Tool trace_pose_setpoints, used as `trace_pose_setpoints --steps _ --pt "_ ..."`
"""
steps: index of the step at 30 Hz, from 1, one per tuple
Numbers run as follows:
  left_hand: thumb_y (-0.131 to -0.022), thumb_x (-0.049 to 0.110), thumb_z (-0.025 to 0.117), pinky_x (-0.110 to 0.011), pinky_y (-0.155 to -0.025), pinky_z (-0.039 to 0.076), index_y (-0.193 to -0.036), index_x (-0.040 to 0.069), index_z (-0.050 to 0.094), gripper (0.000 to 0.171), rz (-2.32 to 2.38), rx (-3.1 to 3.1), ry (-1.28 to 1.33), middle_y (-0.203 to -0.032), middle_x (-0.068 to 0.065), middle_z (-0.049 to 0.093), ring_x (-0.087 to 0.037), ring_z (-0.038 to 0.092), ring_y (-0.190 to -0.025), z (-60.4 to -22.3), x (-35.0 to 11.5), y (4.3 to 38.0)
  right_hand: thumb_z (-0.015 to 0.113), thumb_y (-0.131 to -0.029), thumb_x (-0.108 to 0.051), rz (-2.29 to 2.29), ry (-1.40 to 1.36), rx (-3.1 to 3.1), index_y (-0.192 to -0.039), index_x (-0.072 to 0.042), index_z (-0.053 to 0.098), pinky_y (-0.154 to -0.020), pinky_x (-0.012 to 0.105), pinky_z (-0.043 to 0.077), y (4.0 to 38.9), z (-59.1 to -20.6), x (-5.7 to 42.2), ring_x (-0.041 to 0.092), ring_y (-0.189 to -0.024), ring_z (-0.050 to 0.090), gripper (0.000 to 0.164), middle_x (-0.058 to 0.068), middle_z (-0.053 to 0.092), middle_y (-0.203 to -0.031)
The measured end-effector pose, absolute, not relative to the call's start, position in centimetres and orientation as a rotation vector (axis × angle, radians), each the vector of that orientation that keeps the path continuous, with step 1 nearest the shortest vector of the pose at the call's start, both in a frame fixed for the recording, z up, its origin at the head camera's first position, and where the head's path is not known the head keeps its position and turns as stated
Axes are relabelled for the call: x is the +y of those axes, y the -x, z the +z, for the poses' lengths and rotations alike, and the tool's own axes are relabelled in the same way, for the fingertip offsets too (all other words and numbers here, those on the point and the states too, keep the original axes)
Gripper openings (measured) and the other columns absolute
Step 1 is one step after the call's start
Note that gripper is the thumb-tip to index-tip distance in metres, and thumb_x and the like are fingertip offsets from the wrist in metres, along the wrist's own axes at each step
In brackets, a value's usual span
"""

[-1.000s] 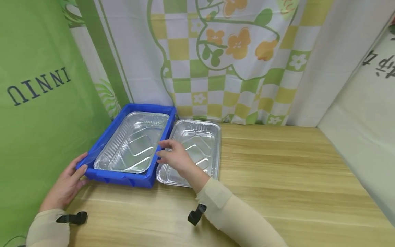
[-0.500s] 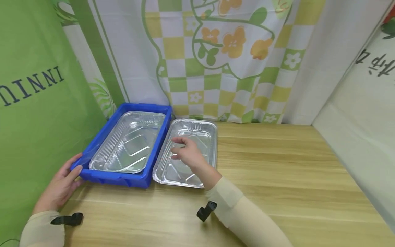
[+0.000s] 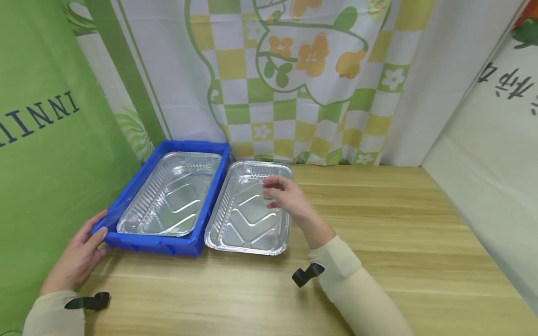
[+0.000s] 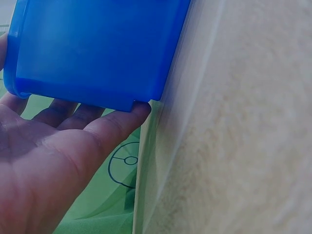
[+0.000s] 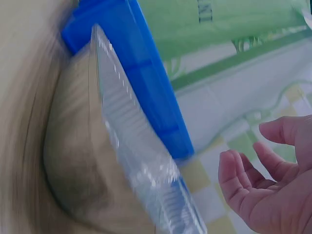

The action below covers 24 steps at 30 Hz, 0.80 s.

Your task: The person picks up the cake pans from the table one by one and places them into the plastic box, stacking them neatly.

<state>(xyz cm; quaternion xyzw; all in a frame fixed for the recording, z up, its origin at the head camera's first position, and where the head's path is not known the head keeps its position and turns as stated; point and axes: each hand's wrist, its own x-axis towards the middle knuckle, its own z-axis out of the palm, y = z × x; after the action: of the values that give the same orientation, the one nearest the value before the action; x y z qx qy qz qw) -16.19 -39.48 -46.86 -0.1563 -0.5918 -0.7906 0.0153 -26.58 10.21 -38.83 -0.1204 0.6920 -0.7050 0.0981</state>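
My left hand [image 3: 77,259] holds the near left corner of a blue plastic crate [image 3: 155,243], its thumb over the rim. In the left wrist view, the fingers [image 4: 114,126] lie along the outer wall of the crate [image 4: 97,48]. Inside the crate lies a rectangular foil tray [image 3: 182,193]. To its right, a second foil tray [image 3: 248,233] sits on the table close beside the crate. Over this tray's right side hovers my right hand [image 3: 292,198], fingers loosely curled and holding nothing. The right wrist view shows that hand [image 5: 273,190] apart from the tray [image 5: 131,131].
The wood-grain table [image 3: 378,261] extends to the right. A green cloth wall [image 3: 54,163] stands close on the left, and a checked curtain [image 3: 286,116] hangs behind. A pale panel [image 3: 483,163] bounds the right side.
My right hand has moved rightward from the crate's right rim, across the second foil tray. The left hand keeps its hold on the crate corner. The whole scene shifts slightly left in view.
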Motion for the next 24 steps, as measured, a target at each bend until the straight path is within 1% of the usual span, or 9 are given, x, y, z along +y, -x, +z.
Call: trace_pose_setpoints --steps 4,6,9,12,15,19,21,22,24 --pt "-0.105 -0.002 0.033 -0.026 -0.093 0.053 -0.157 0.015 0.024 0.055 -2.473 -1.827 0.467 -0.137 0.000 0.036 -0.009 0.057 -0.116 -46.7 -39.6 16.1 0.057 -0.094 -0.002 -2.052 0.290 2.074 -0.125 0.005 0.053 -0.086 0.046 0.056 27.0 -39.5 11.9 0.024 -0.092 0.058 0.032 0.012 0.056 -0.111" --pt "-0.105 -0.001 0.034 -0.026 -0.092 0.053 -0.157 0.016 0.024 0.056 -2.471 -1.840 0.445 -0.138 -0.001 0.034 -0.009 0.058 -0.115 -46.7 -39.6 16.1 0.057 -0.094 -0.002 -2.045 0.245 2.081 -0.124 0.005 0.053 -0.089 0.049 0.055 27.2 -40.0 12.7 0.025 -0.091 0.058 0.031 0.013 0.055 -0.111" --pt "-0.105 -0.001 0.034 -0.026 -0.092 0.053 -0.157 0.017 0.024 0.056 -2.472 -1.851 0.427 -0.139 -0.003 0.030 -0.008 0.058 -0.115 -46.7 -39.6 16.2 0.057 -0.094 -0.004 -2.012 0.185 2.119 -0.124 0.005 0.054 -0.087 0.046 0.056 27.4 -40.8 13.7 0.026 -0.091 0.057 0.031 0.013 0.055 -0.110" --pt "-0.105 -0.002 0.034 -0.027 -0.093 0.053 -0.157 0.016 0.024 0.056 -2.479 -1.831 0.446 -0.138 -0.002 0.033 -0.009 0.057 -0.116 -46.8 -39.6 16.2 0.057 -0.094 -0.005 -1.975 0.155 2.167 -0.125 0.006 0.054 -0.083 0.043 0.057 27.6 -41.7 14.6 0.025 -0.090 0.057 0.033 0.012 0.056 -0.107" --pt "-0.105 -0.002 0.033 -0.027 -0.093 0.053 -0.157 0.014 0.022 0.056 -2.471 -1.830 0.476 -0.137 -0.001 0.034 -0.009 0.057 -0.117 -46.8 -39.5 16.2 0.057 -0.093 -0.005 -1.955 0.120 2.199 -0.127 0.009 0.053 -0.085 0.047 0.056 27.6 -42.3 15.2 0.024 -0.088 0.056 0.037 0.010 0.056 -0.103" --pt "-0.106 0.000 0.032 -0.026 -0.094 0.052 -0.158 0.015 0.018 0.056 -2.464 -1.857 0.476 -0.145 -0.013 0.018 -0.007 0.055 -0.118 -46.8 -39.5 16.1 0.057 -0.092 -0.004 -1.940 0.069 2.217 -0.128 0.009 0.052 -0.090 0.055 0.051 27.4 -42.9 15.8 0.027 -0.091 0.055 0.038 0.009 0.056 -0.101" --pt "-0.106 0.001 0.032 -0.026 -0.094 0.052 -0.158 0.015 0.017 0.056 -2.465 -1.868 0.470 -0.147 -0.016 0.010 -0.007 0.055 -0.118 -46.8 -39.4 16.0 0.058 -0.092 -0.004 -1.935 0.053 2.221 -0.127 0.008 0.053 -0.090 0.055 0.051 27.3 -43.2 16.0 0.029 -0.093 0.055 0.037 0.010 0.056 -0.102" --pt "-0.106 0.001 0.032 -0.026 -0.094 0.052 -0.158 0.015 0.017 0.056 -2.466 -1.870 0.469 -0.148 -0.016 0.009 -0.007 0.055 -0.119 -46.8 -39.4 16.0 0.059 -0.092 -0.004 -1.934 0.047 2.221 -0.126 0.008 0.053 -0.090 0.055 0.052 27.3 -43.4 16.0 0.029 -0.094 0.055 0.037 0.010 0.056 -0.102" --pt "-0.106 0.000 0.032 -0.026 -0.094 0.052 -0.158 0.015 0.018 0.056 -2.466 -1.865 0.469 -0.147 -0.015 0.014 -0.007 0.055 -0.118 -46.8 -39.4 16.0 0.060 -0.091 -0.004 -1.932 0.040 2.222 -0.125 0.007 0.054 -0.089 0.053 0.053 27.3 -43.8 16.1 0.029 -0.094 0.056 0.036 0.011 0.057 -0.105"
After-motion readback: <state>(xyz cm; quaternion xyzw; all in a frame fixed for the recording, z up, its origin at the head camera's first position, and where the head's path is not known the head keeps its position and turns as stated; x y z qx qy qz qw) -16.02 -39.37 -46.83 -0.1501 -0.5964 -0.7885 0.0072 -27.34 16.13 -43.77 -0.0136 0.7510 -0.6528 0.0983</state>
